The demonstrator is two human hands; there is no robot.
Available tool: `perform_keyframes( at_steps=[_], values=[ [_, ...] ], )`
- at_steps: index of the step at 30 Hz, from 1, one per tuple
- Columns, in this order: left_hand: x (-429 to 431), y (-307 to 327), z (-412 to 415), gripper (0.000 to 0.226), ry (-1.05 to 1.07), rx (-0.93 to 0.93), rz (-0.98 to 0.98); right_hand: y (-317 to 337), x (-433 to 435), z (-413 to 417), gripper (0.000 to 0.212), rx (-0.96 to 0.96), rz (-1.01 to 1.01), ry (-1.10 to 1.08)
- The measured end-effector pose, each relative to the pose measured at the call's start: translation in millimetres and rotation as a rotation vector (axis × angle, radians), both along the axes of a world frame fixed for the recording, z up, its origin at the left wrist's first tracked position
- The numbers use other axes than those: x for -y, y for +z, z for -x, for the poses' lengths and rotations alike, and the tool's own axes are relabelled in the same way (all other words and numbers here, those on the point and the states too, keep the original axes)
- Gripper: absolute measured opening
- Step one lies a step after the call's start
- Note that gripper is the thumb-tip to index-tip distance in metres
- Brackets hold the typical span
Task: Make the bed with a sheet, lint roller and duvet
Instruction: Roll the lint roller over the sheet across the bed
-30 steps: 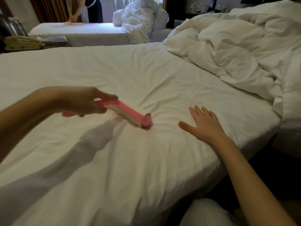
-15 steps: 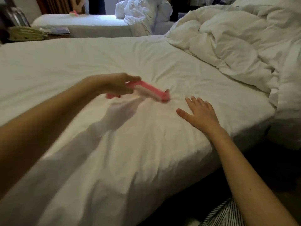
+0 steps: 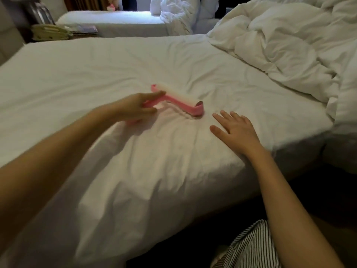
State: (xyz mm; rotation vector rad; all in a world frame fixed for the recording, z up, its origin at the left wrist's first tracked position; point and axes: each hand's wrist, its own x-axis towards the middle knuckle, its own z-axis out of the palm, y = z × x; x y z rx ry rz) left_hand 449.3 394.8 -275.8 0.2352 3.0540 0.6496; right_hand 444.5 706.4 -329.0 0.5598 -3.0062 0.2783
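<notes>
Pink lint roller (image 3: 177, 97), white roll | left hand (image 3: 133, 109) grips it | right hand (image 3: 236, 130) flat on sheet (image 3: 96, 74)

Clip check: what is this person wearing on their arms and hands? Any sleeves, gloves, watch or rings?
No sleeves in view: both forearms are bare down to the left hand and right hand. No gloves, watch, bracelet or rings show, though the left hand is motion-blurred. Of their clothing, only black-and-white striped fabric shows, at the bottom edge.
</notes>
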Motion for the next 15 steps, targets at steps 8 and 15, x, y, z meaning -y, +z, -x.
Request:
perform_keyframes(
  at_steps=[8, 15],
  values=[
    [37, 40, -96, 0.048, -0.036, 0.044, -0.138, 8, -12, -15, 0.09, 0.159, -0.04, 0.154],
    [62, 32, -170, 0.061, -0.194, 0.104, 0.042, 10, -19, -25, 0.1, 0.231, -0.16, 0.284]
  ],
)
